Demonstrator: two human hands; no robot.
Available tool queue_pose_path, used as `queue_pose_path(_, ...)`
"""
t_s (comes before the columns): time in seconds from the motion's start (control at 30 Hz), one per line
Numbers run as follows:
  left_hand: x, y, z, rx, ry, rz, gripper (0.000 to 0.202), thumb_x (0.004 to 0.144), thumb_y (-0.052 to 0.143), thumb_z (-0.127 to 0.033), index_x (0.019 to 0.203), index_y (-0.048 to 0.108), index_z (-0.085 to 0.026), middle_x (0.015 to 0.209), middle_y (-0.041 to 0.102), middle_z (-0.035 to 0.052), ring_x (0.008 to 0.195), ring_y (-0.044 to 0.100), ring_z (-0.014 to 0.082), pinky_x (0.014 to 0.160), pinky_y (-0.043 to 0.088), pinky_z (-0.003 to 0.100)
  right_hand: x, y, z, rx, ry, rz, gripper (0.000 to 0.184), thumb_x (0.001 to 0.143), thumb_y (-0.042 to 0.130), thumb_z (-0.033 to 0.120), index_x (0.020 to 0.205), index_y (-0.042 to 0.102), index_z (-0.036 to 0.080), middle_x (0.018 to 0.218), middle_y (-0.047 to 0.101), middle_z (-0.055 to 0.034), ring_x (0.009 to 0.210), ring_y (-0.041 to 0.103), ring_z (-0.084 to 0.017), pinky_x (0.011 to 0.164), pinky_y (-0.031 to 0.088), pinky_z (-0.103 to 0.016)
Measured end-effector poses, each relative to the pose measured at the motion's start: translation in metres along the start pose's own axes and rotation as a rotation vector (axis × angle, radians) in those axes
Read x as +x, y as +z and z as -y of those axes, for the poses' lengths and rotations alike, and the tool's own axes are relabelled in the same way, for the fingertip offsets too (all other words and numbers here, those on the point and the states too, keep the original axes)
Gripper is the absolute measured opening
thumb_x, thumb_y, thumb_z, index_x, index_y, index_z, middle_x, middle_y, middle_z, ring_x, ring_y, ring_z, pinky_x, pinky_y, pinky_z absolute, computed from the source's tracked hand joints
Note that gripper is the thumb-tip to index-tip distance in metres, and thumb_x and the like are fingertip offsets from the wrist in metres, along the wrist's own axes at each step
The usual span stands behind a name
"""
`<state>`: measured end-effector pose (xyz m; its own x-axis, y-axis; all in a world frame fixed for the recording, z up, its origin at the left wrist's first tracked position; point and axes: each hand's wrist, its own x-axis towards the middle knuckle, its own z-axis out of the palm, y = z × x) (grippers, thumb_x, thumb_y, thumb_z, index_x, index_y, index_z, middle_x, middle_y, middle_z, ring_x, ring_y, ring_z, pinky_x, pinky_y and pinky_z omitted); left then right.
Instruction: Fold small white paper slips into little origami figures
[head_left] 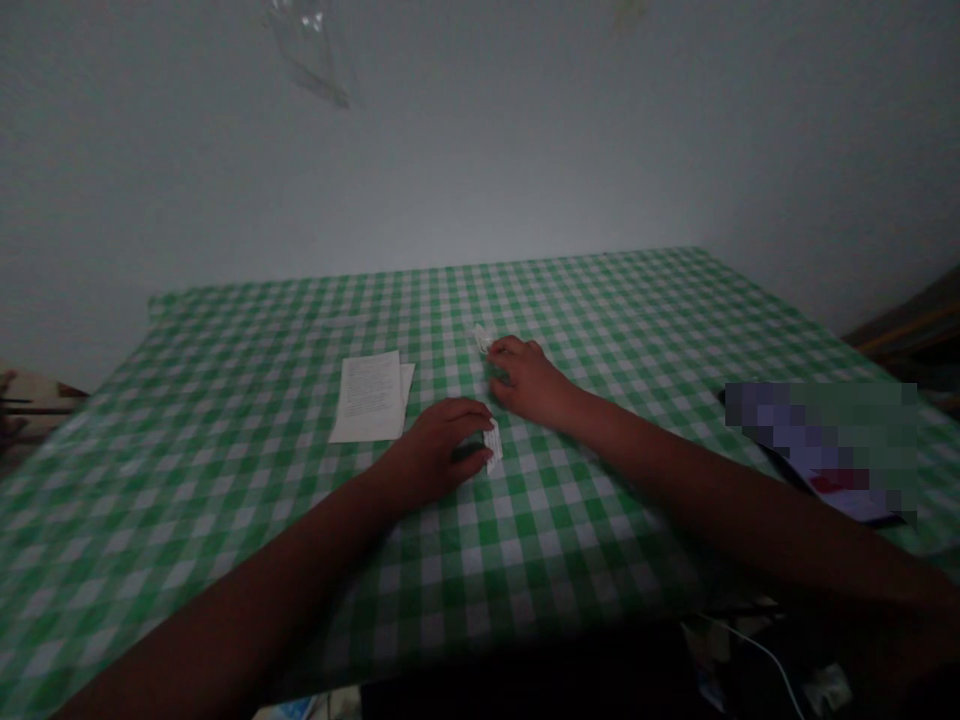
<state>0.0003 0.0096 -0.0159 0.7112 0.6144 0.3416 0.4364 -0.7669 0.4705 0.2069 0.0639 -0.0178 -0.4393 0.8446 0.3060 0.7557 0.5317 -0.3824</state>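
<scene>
On the gingham tablecloth (600,300), left hand (435,450) arches over a paper slip (493,447), right hand (525,380) curled beside a scrap (480,338), grips unclear.

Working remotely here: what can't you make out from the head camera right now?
In the head view:
- white strip: partly hidden by the left hand; any print is too small to read.
- white scrap: partly hidden by the right hand; too small to identify.
- paper sheet: print too small to read.
- flat item: blurred by pixelation.
- dark object: cut off by the left edge.
</scene>
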Motion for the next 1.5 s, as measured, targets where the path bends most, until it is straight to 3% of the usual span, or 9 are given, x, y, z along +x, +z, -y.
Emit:
queue_pose_path(0.13, 0.000, -0.005, -0.001, -0.022, -0.036, -0.170, 0.017, 0.089, 0.061, -0.019, 0.105, 0.063, -0.020, 0.115, 0.061, 0.0081, 0.109, 0.060, 0.0204, 0.097, 0.052, 0.040, -0.019, -0.011, 0.013, 0.098, -0.122, -0.015, 0.021, 0.088, 0.055, 0.016, 0.104, 0.068, 0.013, 0.116, 0.063, -0.0140, 0.113, 0.056, -0.025, 0.102, 0.042, -0.044)
queue_pose_path(0.27, 0.001, -0.013, -0.001, 0.095, -0.083, -0.358, 0.027, 0.088, 0.063, -0.019, 0.116, 0.060, -0.018, 0.121, 0.056, 0.0107, 0.118, 0.055, 0.0233, 0.103, 0.048, 0.044, -0.037, -0.020, 0.023, 0.246, -0.250, 0.099, 0.018, 0.092, 0.054, 0.016, 0.099, 0.070, 0.017, 0.112, 0.065, -0.0096, 0.107, 0.060, -0.020, 0.097, 0.048, -0.039)
queue_pose_path(0.4, 0.000, -0.012, 0.004, 0.101, -0.097, -0.247, 0.040, 0.090, 0.059, -0.018, 0.130, 0.053, -0.020, 0.136, 0.049, 0.0125, 0.129, 0.048, 0.0248, 0.109, 0.043, 0.046, -0.042, -0.020, 0.021, 0.309, -0.311, 0.090, 0.019, 0.092, 0.054, 0.014, 0.102, 0.070, 0.018, 0.112, 0.066, -0.0086, 0.107, 0.061, -0.019, 0.097, 0.049, -0.039)
queue_pose_path(0.53, 0.001, -0.008, 0.013, 0.050, -0.115, -0.138, 0.029, 0.092, 0.054, -0.017, 0.120, 0.061, -0.021, 0.123, 0.058, 0.0083, 0.115, 0.058, 0.0204, 0.102, 0.050, 0.040, -0.041, -0.019, 0.014, 0.332, -0.350, 0.079, 0.025, 0.091, 0.053, 0.012, 0.111, 0.067, 0.019, 0.120, 0.065, -0.0084, 0.113, 0.060, -0.019, 0.099, 0.049, -0.040)
queue_pose_path(0.73, 0.002, -0.009, 0.018, 0.078, -0.199, -0.184, 0.020, 0.091, 0.056, -0.021, 0.108, 0.066, -0.019, 0.110, 0.064, 0.0059, 0.101, 0.063, 0.0191, 0.093, 0.054, 0.037, -0.049, -0.030, 0.019, 0.138, -0.359, 0.039, 0.030, 0.088, 0.055, 0.011, 0.115, 0.064, 0.019, 0.116, 0.062, -0.0112, 0.111, 0.055, -0.024, 0.094, 0.048, -0.045)
queue_pose_path(0.93, 0.004, -0.011, 0.016, 0.090, -0.241, -0.200, 0.020, 0.090, 0.056, -0.023, 0.108, 0.065, -0.019, 0.106, 0.064, 0.0060, 0.098, 0.063, 0.0193, 0.090, 0.054, 0.037, -0.054, -0.034, 0.031, -0.133, -0.446, 0.178, 0.039, 0.088, 0.052, 0.008, 0.123, 0.064, 0.021, 0.112, 0.059, -0.0126, 0.100, 0.050, -0.025, 0.083, 0.047, -0.042)
queue_pose_path(1.1, 0.003, -0.011, 0.017, 0.097, -0.243, -0.192, 0.022, 0.091, 0.056, -0.024, 0.110, 0.064, -0.018, 0.107, 0.065, 0.0069, 0.099, 0.063, 0.0208, 0.091, 0.053, 0.040, -0.051, -0.032, 0.034, -0.225, -0.420, 0.202, 0.024, 0.090, 0.053, 0.014, 0.106, 0.070, 0.018, 0.104, 0.061, -0.0121, 0.094, 0.048, -0.026, 0.081, 0.045, -0.042)
queue_pose_path(1.33, 0.002, -0.011, 0.015, 0.046, -0.295, -0.150, 0.025, 0.090, 0.057, -0.027, 0.114, 0.061, -0.018, 0.104, 0.067, 0.0059, 0.093, 0.066, 0.0201, 0.084, 0.056, 0.039, -0.052, -0.043, 0.032, 0.011, -0.401, 0.125, 0.013, 0.093, 0.056, 0.023, 0.091, 0.069, 0.018, 0.101, 0.063, -0.0092, 0.096, 0.050, -0.023, 0.089, 0.043, -0.040)
queue_pose_path(1.5, 0.001, -0.011, 0.012, -0.062, -0.275, -0.086, 0.030, 0.090, 0.059, -0.031, 0.118, 0.058, -0.020, 0.109, 0.068, 0.0053, 0.097, 0.067, 0.0198, 0.087, 0.056, 0.038, -0.048, -0.044, 0.022, 0.257, -0.252, -0.013, 0.005, 0.093, 0.059, 0.022, 0.092, 0.063, 0.020, 0.093, 0.065, -0.0045, 0.095, 0.055, -0.020, 0.091, 0.042, -0.037)
